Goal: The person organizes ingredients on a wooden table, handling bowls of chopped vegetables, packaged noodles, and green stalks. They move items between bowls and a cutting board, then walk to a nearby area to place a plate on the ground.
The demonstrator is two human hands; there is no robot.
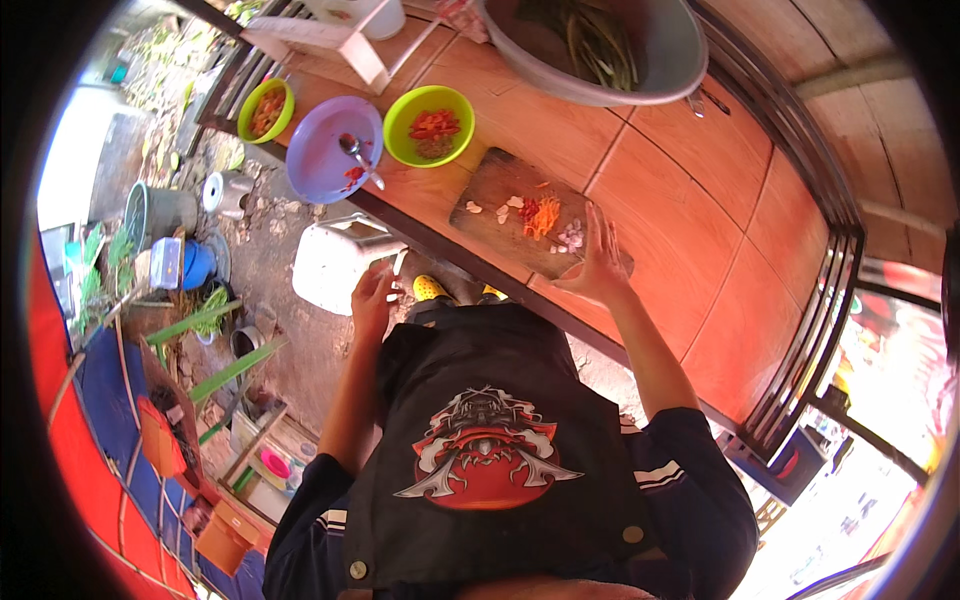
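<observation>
A dark wooden cutting board lies on the tiled tabletop. On it are orange shreds, chopped red pieces, sliced shallots and a few pale garlic-like cloves. My right hand is at the board's right end beside the shallots, thumb and fingers spread; whether it touches the board is unclear. Off the table's near edge, above a white plastic stool, my left hand hangs with curled fingers. A small pale spot shows at its fingertips; I cannot tell whether it holds anything.
Beyond the board stand a green bowl with cut red pieces, a purple basin holding a spoon, and another green bowl of chopped food. A large metal basin contains long green leaves. Dark railing borders the table.
</observation>
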